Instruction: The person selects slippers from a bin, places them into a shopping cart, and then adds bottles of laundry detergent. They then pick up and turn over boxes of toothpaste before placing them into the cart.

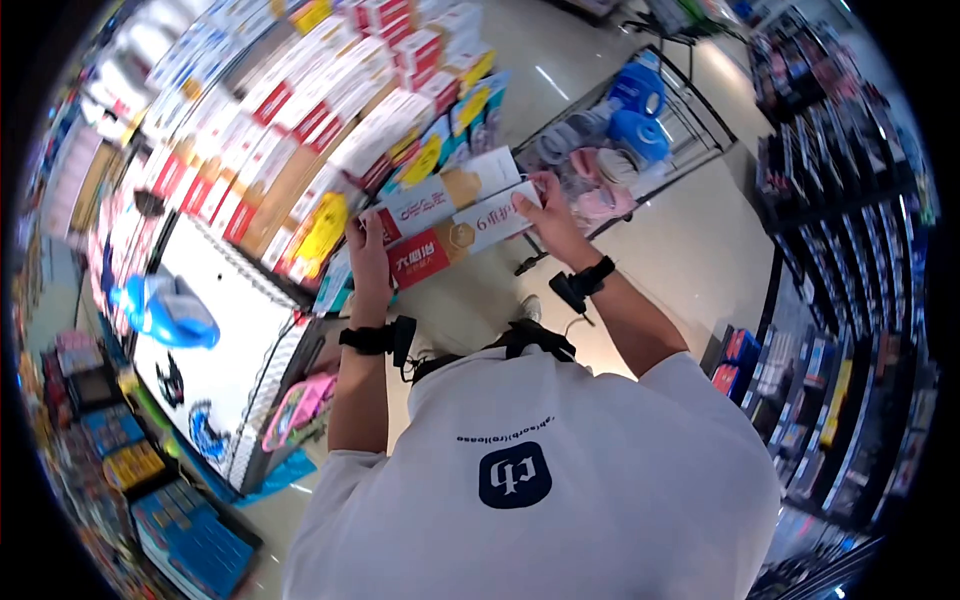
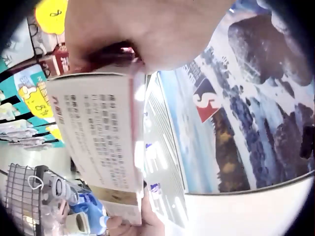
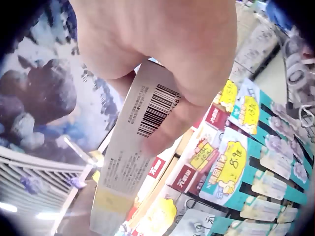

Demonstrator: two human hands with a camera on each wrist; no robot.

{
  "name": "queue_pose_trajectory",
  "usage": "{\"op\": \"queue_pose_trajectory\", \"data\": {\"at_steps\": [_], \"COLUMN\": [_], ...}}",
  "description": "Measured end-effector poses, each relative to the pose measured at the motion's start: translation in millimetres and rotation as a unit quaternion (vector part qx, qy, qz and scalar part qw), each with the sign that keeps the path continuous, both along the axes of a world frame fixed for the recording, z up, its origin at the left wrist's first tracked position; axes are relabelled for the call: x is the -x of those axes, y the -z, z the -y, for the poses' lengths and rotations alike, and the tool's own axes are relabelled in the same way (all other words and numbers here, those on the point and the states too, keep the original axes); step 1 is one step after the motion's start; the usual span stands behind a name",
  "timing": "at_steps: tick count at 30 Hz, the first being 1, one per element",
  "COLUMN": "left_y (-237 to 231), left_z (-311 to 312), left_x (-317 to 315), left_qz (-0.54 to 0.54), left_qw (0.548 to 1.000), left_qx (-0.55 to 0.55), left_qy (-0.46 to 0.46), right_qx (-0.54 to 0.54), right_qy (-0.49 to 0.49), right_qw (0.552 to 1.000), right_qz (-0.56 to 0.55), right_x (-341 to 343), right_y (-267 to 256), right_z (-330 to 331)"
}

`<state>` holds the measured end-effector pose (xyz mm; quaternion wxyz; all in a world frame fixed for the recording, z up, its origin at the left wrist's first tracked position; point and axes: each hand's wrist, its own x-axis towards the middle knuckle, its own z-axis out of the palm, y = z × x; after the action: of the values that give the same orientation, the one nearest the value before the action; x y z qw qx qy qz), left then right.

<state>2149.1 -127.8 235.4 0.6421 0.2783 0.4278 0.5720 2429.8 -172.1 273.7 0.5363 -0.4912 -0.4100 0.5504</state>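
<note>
Both hands hold a long white toothpaste box (image 1: 478, 222) with red ends and a gold emblem, tilted out in front of the body; two printed faces show in the head view. My left hand (image 1: 371, 262) grips its left end. At the other end my right hand (image 1: 548, 222) has its thumb on the near face, with fingers around the far side. In the left wrist view, small print covers one face of the toothpaste box (image 2: 96, 132). A barcode shows beside my right hand (image 3: 167, 44) in the right wrist view.
Stacked white and red boxes (image 1: 330, 85) fill a display at the front left, with yellow price tags (image 3: 231, 162) along it. A wire shopping cart (image 1: 697, 95) at the front right carries blue bottles (image 1: 637, 132) and a pink item. Dark shelves (image 1: 840, 190) stand at the right.
</note>
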Motion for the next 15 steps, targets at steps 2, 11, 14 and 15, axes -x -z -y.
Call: {"op": "queue_pose_trajectory", "data": {"at_steps": [2, 11, 14, 15], "left_y": [25, 31, 47, 51], "left_z": [-12, -20, -26, -28], "left_x": [-29, -218, -258, -267], "left_qz": [-0.130, -0.111, -0.100, -0.114], "left_qw": [0.990, 0.985, 0.983, 0.983], "left_qx": [-0.042, 0.044, 0.093, 0.099], "left_qy": [0.022, 0.125, 0.121, 0.109], "right_qx": [-0.001, 0.026, 0.028, 0.010], "right_qy": [0.040, 0.079, 0.106, 0.110], "right_qw": [0.999, 0.996, 0.994, 0.992], "right_qz": [-0.015, -0.015, 0.021, 0.057], "right_x": [-24, -194, -226, -234], "right_y": [5, 33, 31, 38], "right_z": [13, 31, 20, 12]}}
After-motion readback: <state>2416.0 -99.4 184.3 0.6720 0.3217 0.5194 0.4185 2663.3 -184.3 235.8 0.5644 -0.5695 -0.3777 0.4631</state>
